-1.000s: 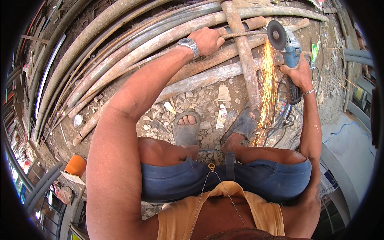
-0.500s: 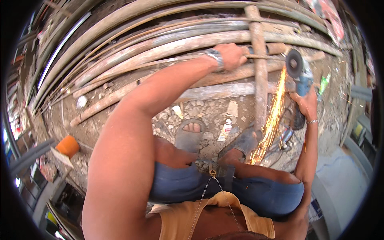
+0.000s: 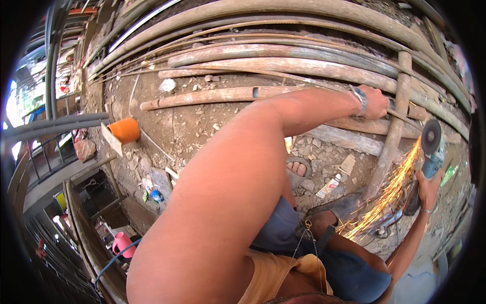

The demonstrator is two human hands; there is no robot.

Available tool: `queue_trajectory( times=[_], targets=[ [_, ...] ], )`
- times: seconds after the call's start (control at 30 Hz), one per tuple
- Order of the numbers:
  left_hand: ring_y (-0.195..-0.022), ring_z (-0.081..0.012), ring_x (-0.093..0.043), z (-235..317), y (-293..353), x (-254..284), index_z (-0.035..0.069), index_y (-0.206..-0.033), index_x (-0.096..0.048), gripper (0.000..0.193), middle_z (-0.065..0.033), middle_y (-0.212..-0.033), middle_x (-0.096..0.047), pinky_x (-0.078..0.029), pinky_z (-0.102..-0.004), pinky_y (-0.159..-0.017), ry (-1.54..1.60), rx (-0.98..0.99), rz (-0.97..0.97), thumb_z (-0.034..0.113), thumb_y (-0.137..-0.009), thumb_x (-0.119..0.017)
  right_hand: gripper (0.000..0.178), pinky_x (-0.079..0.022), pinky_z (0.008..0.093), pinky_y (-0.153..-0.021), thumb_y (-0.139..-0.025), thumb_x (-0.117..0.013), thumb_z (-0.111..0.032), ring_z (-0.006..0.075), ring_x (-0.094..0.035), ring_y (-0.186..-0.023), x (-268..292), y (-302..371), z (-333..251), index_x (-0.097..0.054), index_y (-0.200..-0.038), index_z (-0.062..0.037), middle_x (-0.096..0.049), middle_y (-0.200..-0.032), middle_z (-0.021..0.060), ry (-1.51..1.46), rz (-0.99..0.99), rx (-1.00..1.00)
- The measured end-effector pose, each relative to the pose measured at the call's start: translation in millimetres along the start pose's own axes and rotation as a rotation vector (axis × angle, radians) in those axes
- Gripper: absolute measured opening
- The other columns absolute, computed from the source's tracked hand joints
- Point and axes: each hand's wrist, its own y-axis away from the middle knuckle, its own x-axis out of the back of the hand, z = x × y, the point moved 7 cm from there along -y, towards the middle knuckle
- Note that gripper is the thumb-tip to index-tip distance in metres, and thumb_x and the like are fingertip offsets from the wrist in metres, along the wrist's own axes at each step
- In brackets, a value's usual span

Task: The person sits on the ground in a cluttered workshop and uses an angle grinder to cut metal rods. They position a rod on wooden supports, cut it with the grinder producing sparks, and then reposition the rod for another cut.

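My left hand point(image 3: 376, 103), with a metal watch on its wrist, is closed round a thin steel rod point(image 3: 403, 119). The rod lies across a round pole point(image 3: 397, 114), and its end meets the dark disc point(image 3: 431, 137) of an angle grinder point(image 3: 434, 163). The fingers of my right hand point(image 3: 429, 190) are wrapped round the grinder's body. A stream of orange sparks point(image 3: 387, 195) sprays from the disc toward my feet. The exact contact point is hard to make out.
Several long poles point(image 3: 283, 66) and thin rods lie on the dirt beyond my hands. A small bottle point(image 3: 329, 186) lies near my sandalled feet. At left are an orange pot-like object point(image 3: 124, 130), a pink mug point(image 3: 123, 244) and a wooden frame point(image 3: 81, 233).
My view has swung left, so the scene sits further right in the picture. Both hands keep their hold on rod and grinder, and the sparks continue, spread wider.
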Motion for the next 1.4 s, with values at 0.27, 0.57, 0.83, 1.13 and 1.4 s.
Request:
queue_trajectory(
  times=[0.27, 0.57, 0.83, 1.13, 1.4],
  targets=[
    [-0.094, -0.0415, -0.068, 3.8, -0.2, 3.4, 0.015, -0.120, -0.064, 0.035, -0.0239, -0.099, -0.070, -0.053, -0.0546, -0.083, -0.009, 0.022, -0.046, 0.033, -0.095, -0.047, 0.069, -0.050, 0.0428, -0.084, -0.066, -0.083, -0.033, 0.0365, -0.067, -0.090, 17.1, 13.2, -34.2, -0.055, -0.114, 0.0084, -0.068, -0.101, 0.0267, 0.066, 0.079, 0.001],
    [-0.090, -0.0414, -0.068, 9.7, 2.7, 10.7, 0.009, -0.117, -0.065, 0.034, -0.0238, -0.094, -0.070, -0.054, -0.0526, -0.080, -0.031, 0.044, -0.058, 0.029, -0.095, -0.050, 0.062, -0.051, 0.0428, -0.082, -0.064, -0.081, -0.029, 0.0377, -0.067, -0.088, 17.9, 15.7, -40.6, -0.055, -0.106, 0.0071, -0.068, -0.097, 0.0267, -0.033, 0.073, -0.049],
    [-0.085, -0.0426, -0.067, 4.3, -1.1, 4.2, 0.006, -0.111, -0.065, 0.035, -0.0239, -0.090, -0.070, -0.053, -0.0547, -0.075, -0.090, 0.006, -0.032, 0.034, -0.097, -0.049, 0.065, -0.050, 0.0437, -0.085, -0.064, -0.080, -0.032, 0.0390, -0.066, -0.091, 16.6, 12.9, -37.3, -0.055, -0.109, 0.0067, -0.067, -0.099, 0.0275, 0.062, 0.072, -0.051],
    [-0.087, -0.0420, -0.069, 6.0, -0.1, 6.0, 0.006, -0.107, -0.067, 0.033, -0.0244, -0.089, -0.070, -0.055, -0.0534, -0.078, -0.071, 0.026, -0.009, 0.032, -0.096, -0.051, 0.062, -0.051, 0.0425, -0.084, -0.065, -0.079, -0.030, 0.0365, -0.066, -0.090, 17.9, 15.9, -47.1, -0.055, -0.108, 0.0074, -0.067, -0.099, 0.0265, 0.049, 0.055, -0.076],
    [-0.086, -0.0433, -0.067, 5.3, 0.2, 7.6, 0.005, -0.107, -0.066, 0.035, -0.0245, -0.091, -0.069, -0.053, -0.0538, -0.076, -0.050, 0.015, -0.004, 0.035, -0.097, -0.050, 0.062, -0.051, 0.0422, -0.081, -0.064, -0.079, -0.029, 0.0354, -0.066, -0.087, 15.3, 14.8, -40.6, -0.055, -0.107, 0.0075, -0.067, -0.094, 0.0261, 0.043, 0.074, -0.056]
  ],
)
